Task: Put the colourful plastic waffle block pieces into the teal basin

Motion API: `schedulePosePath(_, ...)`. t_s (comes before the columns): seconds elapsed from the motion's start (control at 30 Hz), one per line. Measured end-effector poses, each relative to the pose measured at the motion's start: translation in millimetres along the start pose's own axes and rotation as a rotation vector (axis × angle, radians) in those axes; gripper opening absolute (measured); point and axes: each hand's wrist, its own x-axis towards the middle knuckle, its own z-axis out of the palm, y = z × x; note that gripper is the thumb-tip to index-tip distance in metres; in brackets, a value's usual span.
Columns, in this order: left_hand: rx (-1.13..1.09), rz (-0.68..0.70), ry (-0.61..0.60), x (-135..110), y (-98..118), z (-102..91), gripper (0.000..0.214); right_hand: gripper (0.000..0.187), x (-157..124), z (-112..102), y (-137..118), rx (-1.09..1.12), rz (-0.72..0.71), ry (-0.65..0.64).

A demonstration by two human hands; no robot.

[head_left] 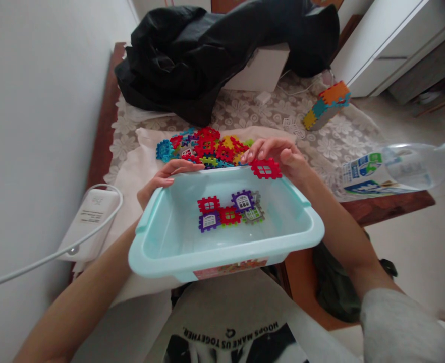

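Note:
A light blue plastic bin (162, 252) rests on my lap against the table edge. Several red, purple and grey window-shaped interlocking tiles (228, 209) lie on its floor. My right hand (279, 154) hovers over the bin's far rim, fingers pinched on a red window tile (267, 169). My left hand (167, 179) rests on the far left rim of the bin, fingers curled over its edge and stretched toward the pile. Just behind the bin a heap of colourful tiles (207, 147) lies on a cream cloth.
A black jacket (215, 50) is draped over a white box at the back of the table. An assembled tile block (326, 105) stands at the right rear, a clear plastic bottle (396, 169) lies at the right edge, and a white adapter with cable (88, 222) sits at left.

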Motion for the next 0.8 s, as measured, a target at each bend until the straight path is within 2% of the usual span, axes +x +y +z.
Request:
schedulePosePath(0.2,0.123,0.077,-0.014,2,-3,-3.4,0.034,0.049,2,-2,11,0.109,-0.024,-0.143)
schedulePosePath(0.27,0.102,0.071,-0.019,4,-4,-5.8,0.034,0.053,2,-2,13,0.132,0.002,-0.093)
schedulePosePath(0.37,0.080,0.047,-0.027,4,-4,-8.3,0.035,0.056,3,-2,16,0.170,0.027,0.049)
schedulePosePath(0.47,0.089,0.041,-0.025,3,-3,-8.0,0.034,0.054,7,-4,20,0.168,0.022,0.119)
schedulePosePath(0.63,0.077,0.076,-0.019,2,-3,-6.8,0.035,0.055,9,-8,27,0.123,0.047,0.156)
schedulePosePath(0.8,0.119,0.029,-0.063,7,-4,-14.8,0.036,0.059,10,-9,33,0.072,0.070,0.154)
